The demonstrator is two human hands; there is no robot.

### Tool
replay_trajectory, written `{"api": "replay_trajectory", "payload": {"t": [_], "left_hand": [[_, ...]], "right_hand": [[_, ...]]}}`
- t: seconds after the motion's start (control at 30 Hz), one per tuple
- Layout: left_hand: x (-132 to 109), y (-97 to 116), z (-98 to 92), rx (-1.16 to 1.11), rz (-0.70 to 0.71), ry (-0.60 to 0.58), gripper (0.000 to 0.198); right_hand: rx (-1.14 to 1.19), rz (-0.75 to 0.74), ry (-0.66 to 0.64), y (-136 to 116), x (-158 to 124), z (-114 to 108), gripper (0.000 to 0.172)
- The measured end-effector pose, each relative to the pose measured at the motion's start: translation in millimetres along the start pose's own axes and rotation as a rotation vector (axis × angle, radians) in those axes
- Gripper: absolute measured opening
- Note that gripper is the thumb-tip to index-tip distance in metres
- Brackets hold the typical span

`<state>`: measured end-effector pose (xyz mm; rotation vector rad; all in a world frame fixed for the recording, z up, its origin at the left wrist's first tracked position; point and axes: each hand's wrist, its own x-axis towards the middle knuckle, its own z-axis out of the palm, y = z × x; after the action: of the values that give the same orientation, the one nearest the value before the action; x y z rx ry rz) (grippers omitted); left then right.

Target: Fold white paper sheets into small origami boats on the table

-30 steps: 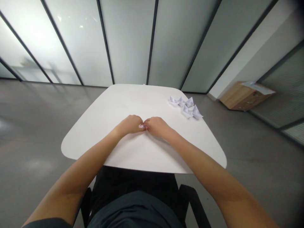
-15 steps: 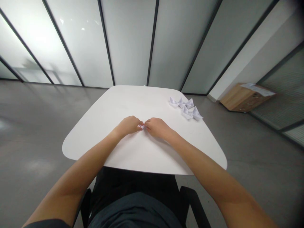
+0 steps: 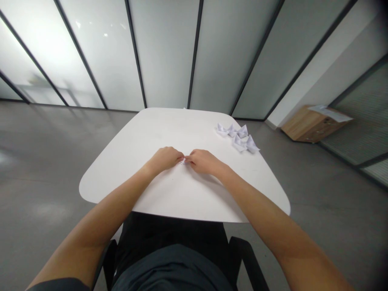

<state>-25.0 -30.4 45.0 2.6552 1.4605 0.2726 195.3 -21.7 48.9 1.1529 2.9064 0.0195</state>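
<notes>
Between my fingertips is a small piece of folded white paper [image 3: 183,161], mostly covered by the fingers. My left hand [image 3: 167,157] pinches it from the left, and my right hand [image 3: 201,160] pinches it from the right. The fingertips of both hands almost meet over the white table [image 3: 130,141]. How the paper is folded cannot be made out. Toward the table's back right lie several folded white paper boats [image 3: 239,137], close together.
Frosted glass panels [image 3: 163,52] with dark frames stand behind the table. On the right, a wooden cabinet [image 3: 306,123] with papers on top stands on the grey floor [image 3: 45,161]. The chair's black armrests [image 3: 242,246] flank my lap.
My left fingertips have shifted slightly to the right, closer to my right hand, and less of the folded paper shows. The paper boats have stayed put.
</notes>
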Motion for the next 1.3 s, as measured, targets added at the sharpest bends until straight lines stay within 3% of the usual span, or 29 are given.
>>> {"api": "replay_trajectory", "payload": {"t": [0.1,0.33,0.73,1.07,1.3], "left_hand": [[1,4,0.8,0.132,-0.055,-0.020,0.033],[1,6,-0.7,0.192,-0.002,-0.050,0.037],[9,-31,3.4,-0.103,0.061,-0.014,0.038],[12,-39,10.9,-0.188,0.076,0.058,0.038],[17,-29,20.4,-0.187,0.060,0.144,0.046]], "right_hand": [[0.005,-0.004,0.013,1,-1,0,0.039],[-0.025,0.035,0.024,1,-2,4,0.038],[0.318,0.034,0.159,35,6,27,0.029],[0.332,0.038,0.261,33,8,35,0.028],[0.255,0.238,0.299,24,16,36,0.033]]}}
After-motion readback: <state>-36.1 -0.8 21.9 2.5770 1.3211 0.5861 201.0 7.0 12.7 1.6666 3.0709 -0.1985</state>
